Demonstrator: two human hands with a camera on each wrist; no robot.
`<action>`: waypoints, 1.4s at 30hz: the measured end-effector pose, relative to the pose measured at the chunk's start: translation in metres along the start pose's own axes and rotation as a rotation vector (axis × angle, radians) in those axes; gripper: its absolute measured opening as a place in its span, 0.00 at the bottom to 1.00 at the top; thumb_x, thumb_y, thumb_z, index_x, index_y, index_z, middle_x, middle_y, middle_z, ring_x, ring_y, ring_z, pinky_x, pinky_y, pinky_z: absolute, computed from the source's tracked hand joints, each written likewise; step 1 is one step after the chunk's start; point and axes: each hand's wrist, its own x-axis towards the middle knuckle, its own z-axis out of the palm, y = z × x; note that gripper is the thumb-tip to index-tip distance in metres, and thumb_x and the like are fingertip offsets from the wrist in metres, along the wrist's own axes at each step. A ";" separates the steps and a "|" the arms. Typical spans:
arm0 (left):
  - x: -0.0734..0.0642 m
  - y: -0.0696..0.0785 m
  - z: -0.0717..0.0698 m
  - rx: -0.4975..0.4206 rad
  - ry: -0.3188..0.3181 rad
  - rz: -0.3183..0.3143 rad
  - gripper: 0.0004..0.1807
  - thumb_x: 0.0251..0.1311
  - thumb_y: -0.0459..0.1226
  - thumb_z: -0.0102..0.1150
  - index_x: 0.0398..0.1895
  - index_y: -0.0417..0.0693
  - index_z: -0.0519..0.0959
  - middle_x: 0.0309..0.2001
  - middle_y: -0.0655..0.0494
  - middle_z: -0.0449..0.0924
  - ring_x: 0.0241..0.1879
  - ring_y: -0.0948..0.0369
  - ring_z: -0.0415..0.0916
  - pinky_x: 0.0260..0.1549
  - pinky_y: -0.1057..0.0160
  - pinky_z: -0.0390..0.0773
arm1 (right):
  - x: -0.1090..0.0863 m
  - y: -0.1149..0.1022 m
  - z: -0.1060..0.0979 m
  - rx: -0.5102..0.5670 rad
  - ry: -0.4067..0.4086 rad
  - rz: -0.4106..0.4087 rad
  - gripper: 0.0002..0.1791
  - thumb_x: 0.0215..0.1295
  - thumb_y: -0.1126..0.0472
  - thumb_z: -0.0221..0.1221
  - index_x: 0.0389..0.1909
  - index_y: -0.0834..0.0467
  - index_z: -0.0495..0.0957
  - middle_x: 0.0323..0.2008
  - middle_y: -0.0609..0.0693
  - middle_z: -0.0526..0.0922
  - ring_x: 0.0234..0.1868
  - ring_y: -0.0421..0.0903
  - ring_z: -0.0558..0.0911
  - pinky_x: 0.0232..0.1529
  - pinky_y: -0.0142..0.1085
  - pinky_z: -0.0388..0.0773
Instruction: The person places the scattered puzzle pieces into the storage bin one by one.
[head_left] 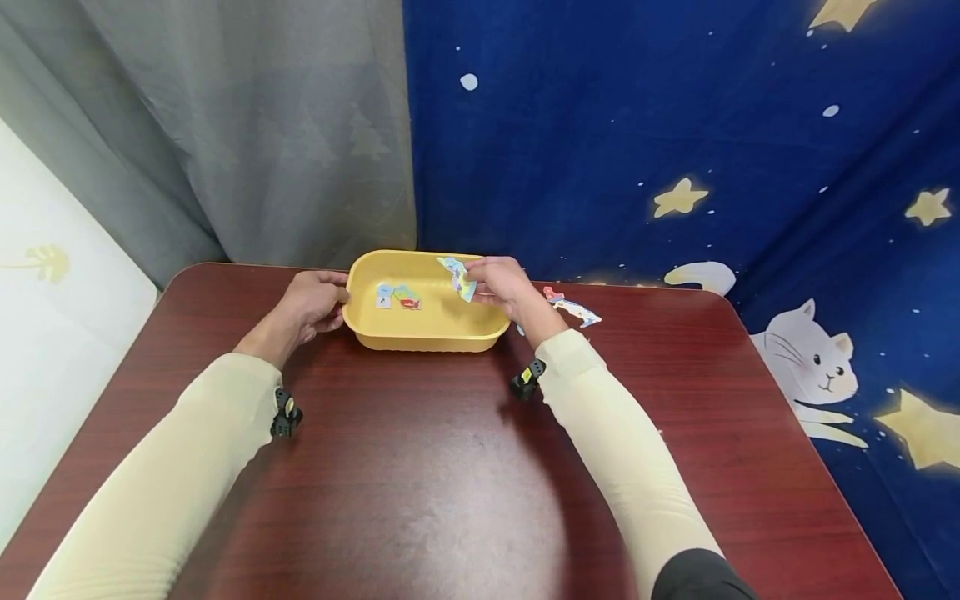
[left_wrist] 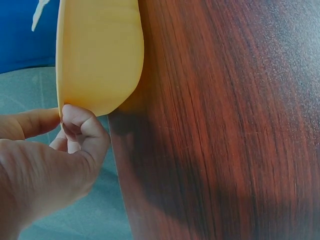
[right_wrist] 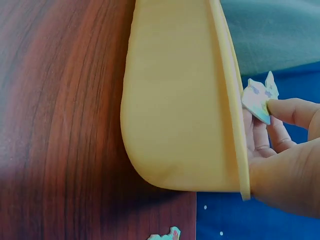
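A yellow plastic basin (head_left: 427, 342) stands near the table's far edge, with a few small printed cutout pieces (head_left: 384, 296) lying on its floor toward the left. My left hand (head_left: 309, 304) pinches the basin's left rim between thumb and fingers, as the left wrist view shows up close. Over the basin's right end, my right hand (head_left: 501, 282) pinches a light-blue printed cutout piece (head_left: 459, 279). In the right wrist view that piece (right_wrist: 257, 102) shows above the rim, between thumb and fingers.
More printed cutouts (head_left: 576, 312) lie on the dark red wooden table (head_left: 420, 467) just right of the basin, partly hidden by my right wrist. Behind the table hang a grey curtain (head_left: 285, 150) and a blue one (head_left: 570, 150) with stars and a cat.
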 end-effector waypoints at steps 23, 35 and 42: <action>0.005 0.005 0.004 0.006 0.002 -0.018 0.26 0.69 0.33 0.47 0.70 0.43 0.63 0.37 0.47 0.70 0.20 0.64 0.69 0.21 0.70 0.77 | 0.030 0.017 0.024 -0.105 0.034 0.060 0.17 0.61 0.72 0.58 0.52 0.63 0.79 0.36 0.51 0.79 0.32 0.42 0.78 0.46 0.38 0.82; 0.005 0.003 0.002 -0.008 0.017 0.004 0.25 0.68 0.31 0.47 0.69 0.41 0.64 0.31 0.51 0.70 0.20 0.65 0.68 0.19 0.71 0.76 | 0.039 0.025 0.039 -0.149 0.002 0.048 0.19 0.60 0.77 0.53 0.52 0.68 0.78 0.38 0.53 0.78 0.34 0.44 0.78 0.45 0.39 0.83; 0.007 0.002 0.001 -0.012 0.015 0.005 0.25 0.67 0.30 0.47 0.68 0.41 0.65 0.30 0.52 0.70 0.20 0.65 0.68 0.18 0.71 0.75 | 0.040 0.028 0.039 -0.164 0.009 0.039 0.19 0.60 0.77 0.51 0.52 0.70 0.78 0.48 0.57 0.78 0.37 0.44 0.78 0.44 0.37 0.83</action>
